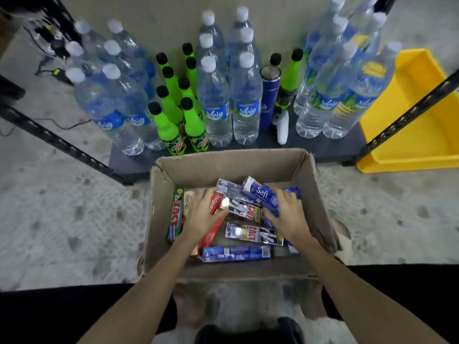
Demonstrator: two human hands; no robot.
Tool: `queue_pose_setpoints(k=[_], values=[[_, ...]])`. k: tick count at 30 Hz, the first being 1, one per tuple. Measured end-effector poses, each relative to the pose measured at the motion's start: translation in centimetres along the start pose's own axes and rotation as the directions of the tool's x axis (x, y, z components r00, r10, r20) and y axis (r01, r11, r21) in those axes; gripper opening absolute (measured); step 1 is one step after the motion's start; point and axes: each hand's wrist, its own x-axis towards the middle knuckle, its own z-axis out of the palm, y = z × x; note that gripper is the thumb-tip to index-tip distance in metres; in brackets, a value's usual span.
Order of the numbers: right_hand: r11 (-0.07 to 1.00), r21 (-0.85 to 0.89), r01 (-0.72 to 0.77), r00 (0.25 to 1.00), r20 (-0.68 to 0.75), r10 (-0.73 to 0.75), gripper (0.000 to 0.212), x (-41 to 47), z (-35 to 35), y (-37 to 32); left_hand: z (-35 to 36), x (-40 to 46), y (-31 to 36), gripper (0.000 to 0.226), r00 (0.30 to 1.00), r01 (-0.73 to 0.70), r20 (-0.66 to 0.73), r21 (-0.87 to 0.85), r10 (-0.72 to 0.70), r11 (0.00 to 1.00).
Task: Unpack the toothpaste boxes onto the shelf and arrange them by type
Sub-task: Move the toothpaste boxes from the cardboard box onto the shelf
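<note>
An open cardboard box (pixel 283 162) stands on the floor in front of the low dark shelf (pixel 129 162). Several toothpaste boxes lie loose in it: a green Zact box (pixel 175 214) at the left, a red Colgate box (pixel 214 227), silver Zact boxes (pixel 253 235), a blue box (pixel 236 254) at the near side and a blue Safi box (pixel 260 193). My left hand (pixel 202 214) is down in the box, fingers curled on the red Colgate box. My right hand (pixel 288 213) lies over the blue Safi box, fingers wrapped around it.
Many clear water bottles (pixel 216 105) and green soda bottles (pixel 169 120) fill the shelf, with a blue can (pixel 268 100) and a white controller (pixel 282 127) among them. A yellow bin (pixel 417 120) sits at the right. Black shelf posts (pixel 409 112) slant on both sides.
</note>
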Motion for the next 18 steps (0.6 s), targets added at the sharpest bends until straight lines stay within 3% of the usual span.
queue_pose_setpoints(k=[4,8,13,18], values=[[0.988,-0.151,0.015,1.000,0.017,-0.013,0.065,1.3,1.6,1.2,1.6,1.9,-2.1,0.077,0.994,-0.086,0.080,0.131,0.076,0.988],[0.982,-0.188,0.004,0.999,0.046,0.005,0.080,2.7,2.8,2.6,2.9,3.9,-2.5,0.076,0.975,-0.189,0.156,0.188,0.160,0.964],[0.962,-0.271,0.025,0.999,0.033,-0.017,0.076,4.3,3.8,3.0,5.0,5.1,-2.1,0.076,0.938,-0.304,0.251,0.259,0.240,0.917],[0.950,-0.285,0.127,0.991,0.001,-0.132,0.072,4.6,4.0,4.1,6.2,5.1,-2.2,0.072,0.930,-0.354,0.234,0.353,0.284,0.866]])
